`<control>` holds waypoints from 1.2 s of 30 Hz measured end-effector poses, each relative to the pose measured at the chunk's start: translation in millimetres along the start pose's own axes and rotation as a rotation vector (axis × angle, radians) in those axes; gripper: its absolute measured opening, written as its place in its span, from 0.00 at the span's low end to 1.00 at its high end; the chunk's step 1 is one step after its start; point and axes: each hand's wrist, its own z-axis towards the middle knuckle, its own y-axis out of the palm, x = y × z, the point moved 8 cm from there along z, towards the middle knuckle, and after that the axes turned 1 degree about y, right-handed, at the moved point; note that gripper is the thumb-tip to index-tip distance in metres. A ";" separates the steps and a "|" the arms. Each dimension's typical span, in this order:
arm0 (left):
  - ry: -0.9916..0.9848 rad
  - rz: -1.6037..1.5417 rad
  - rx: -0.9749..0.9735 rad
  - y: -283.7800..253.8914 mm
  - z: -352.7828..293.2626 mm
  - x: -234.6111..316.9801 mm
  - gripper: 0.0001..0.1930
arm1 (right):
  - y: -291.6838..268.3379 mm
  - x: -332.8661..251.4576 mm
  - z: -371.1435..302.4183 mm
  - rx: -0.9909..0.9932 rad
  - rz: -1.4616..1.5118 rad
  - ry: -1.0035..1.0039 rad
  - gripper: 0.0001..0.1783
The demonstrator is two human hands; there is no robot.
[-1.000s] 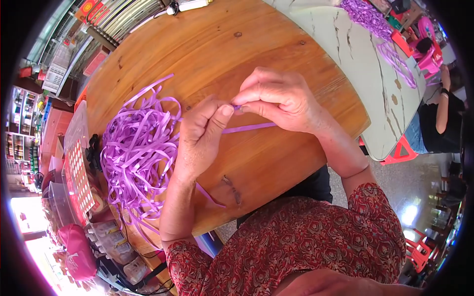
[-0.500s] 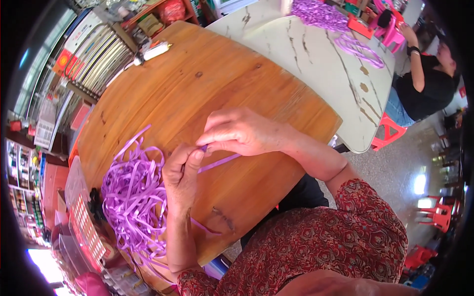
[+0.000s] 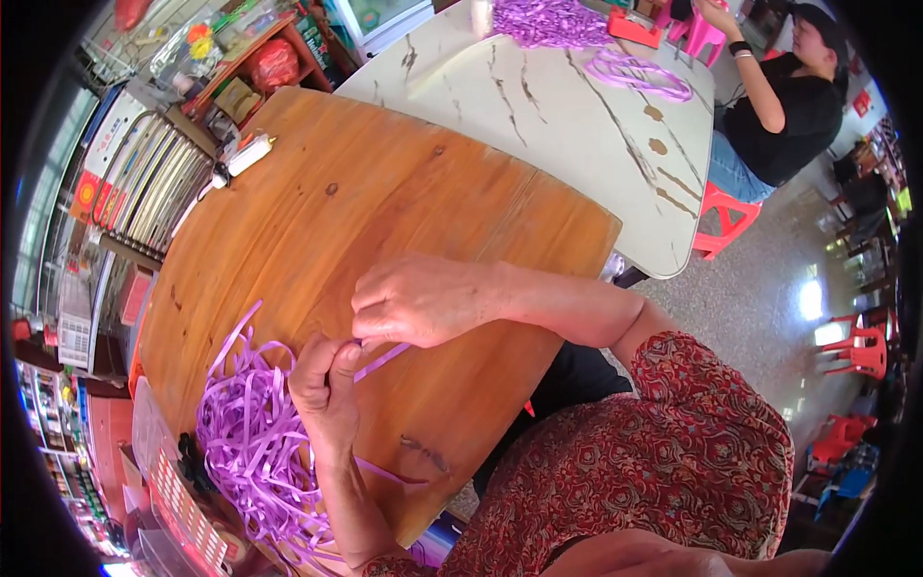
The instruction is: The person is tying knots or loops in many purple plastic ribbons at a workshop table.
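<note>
A thin purple strip (image 3: 383,360) is pinched between my left hand (image 3: 325,387) and my right hand (image 3: 420,301) above the round wooden table (image 3: 385,202). The two hands meet fingertip to fingertip, and the strip's free end sticks out to the right under my right palm. Just left of my left hand lies a loose heap of purple strips (image 3: 252,438) on the table. One strip trails from under my left wrist toward the table's near edge.
A white marble-pattern table (image 3: 577,115) stands behind, with more purple strips (image 3: 548,21) on it. A person in a black top (image 3: 784,106) sits there on a red stool (image 3: 723,219). A white tube (image 3: 242,156) lies at the wooden table's far edge. Shelves of goods (image 3: 144,192) line the left.
The view has tilted so the hands and heap now sit lower in the picture. Both hands have kept their pinch on the strip, with the fingers drawn closer together.
</note>
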 end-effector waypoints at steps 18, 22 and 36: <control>-0.075 -0.103 0.045 -9.4 -15.2 -17.5 0.10 | -2.7 -21.8 4.7 0.154 -0.190 -0.142 0.09; 0.132 0.013 0.059 3.4 2.9 11.9 0.05 | -16.8 -10.1 -4.0 0.158 -0.148 -0.042 0.11; 0.326 -0.026 0.184 -9.7 -6.6 22.6 0.04 | -14.8 -10.5 3.8 0.208 0.158 0.049 0.16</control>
